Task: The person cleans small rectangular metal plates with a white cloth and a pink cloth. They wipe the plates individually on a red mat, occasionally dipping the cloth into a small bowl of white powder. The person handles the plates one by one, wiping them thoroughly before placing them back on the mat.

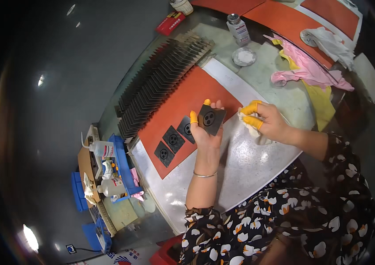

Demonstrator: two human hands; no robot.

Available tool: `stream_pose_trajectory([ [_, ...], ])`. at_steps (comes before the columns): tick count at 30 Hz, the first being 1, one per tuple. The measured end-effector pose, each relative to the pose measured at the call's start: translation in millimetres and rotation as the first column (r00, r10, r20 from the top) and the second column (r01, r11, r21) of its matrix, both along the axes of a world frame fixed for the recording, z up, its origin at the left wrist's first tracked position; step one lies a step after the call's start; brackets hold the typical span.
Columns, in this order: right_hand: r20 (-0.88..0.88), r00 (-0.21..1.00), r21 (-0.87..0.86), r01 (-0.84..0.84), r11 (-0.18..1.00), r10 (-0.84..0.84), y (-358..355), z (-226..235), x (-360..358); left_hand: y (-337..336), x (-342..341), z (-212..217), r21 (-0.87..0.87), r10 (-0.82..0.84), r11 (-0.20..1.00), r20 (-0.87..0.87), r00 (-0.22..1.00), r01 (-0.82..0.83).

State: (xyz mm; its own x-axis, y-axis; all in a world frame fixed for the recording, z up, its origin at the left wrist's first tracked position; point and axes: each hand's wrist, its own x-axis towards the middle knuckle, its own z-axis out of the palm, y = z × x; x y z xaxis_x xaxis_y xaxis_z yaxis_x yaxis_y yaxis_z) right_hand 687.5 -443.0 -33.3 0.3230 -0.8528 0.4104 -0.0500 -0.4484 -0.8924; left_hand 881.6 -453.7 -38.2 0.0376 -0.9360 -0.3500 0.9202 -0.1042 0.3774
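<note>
My left hand (207, 139), palm up with yellow finger cots on thumb and a fingertip, holds a dark square plate (218, 125). The plate has a round black mark with three holes in it. To its right, my right hand (272, 124), also in yellow finger cots, pinches a crumpled white cloth (254, 132), a little apart from the plate. Three similar plates lie in a slanted row on the orange-red mat (216, 90): one at the lower left (164, 153), a middle one (173, 139) and one (185, 127) partly behind my left hand.
Beyond the mat, a long rack (159, 86) holds many thin dark plates on edge. A white bottle (239, 31) and a glass dish (244, 57) stand at the back. Pink cloths (304, 66) lie far right. Squeeze bottles (102, 149) stand by a blue tray (125, 165) at left.
</note>
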Motion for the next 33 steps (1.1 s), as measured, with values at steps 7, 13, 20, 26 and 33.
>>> stream_pose_trajectory([
  [7,0.066,0.985,-0.414,0.172,0.894,-0.159,-8,-5,37,7,-14,-3,0.094,0.12,0.989,-0.05,0.992,-0.115],
  [13,-0.075,0.988,-0.63,0.056,0.775,-0.132,14,-14,45,-5,-33,-9,0.064,0.135,0.988,0.118,0.984,-0.143],
  [20,-0.07,0.997,-0.272,0.011,0.962,-0.031,-2,3,-6,-45,20,-26,-0.01,0.053,0.997,0.794,0.606,-0.073],
  [26,-0.174,0.984,-0.038,-0.043,0.998,0.036,-25,-21,-28,-38,52,-39,-0.214,0.192,0.968,0.968,-0.164,-0.13],
  [33,0.065,0.99,0.563,-0.139,0.815,0.123,-16,-21,-26,7,-20,25,-0.061,-0.09,0.966,0.83,0.551,0.251],
])
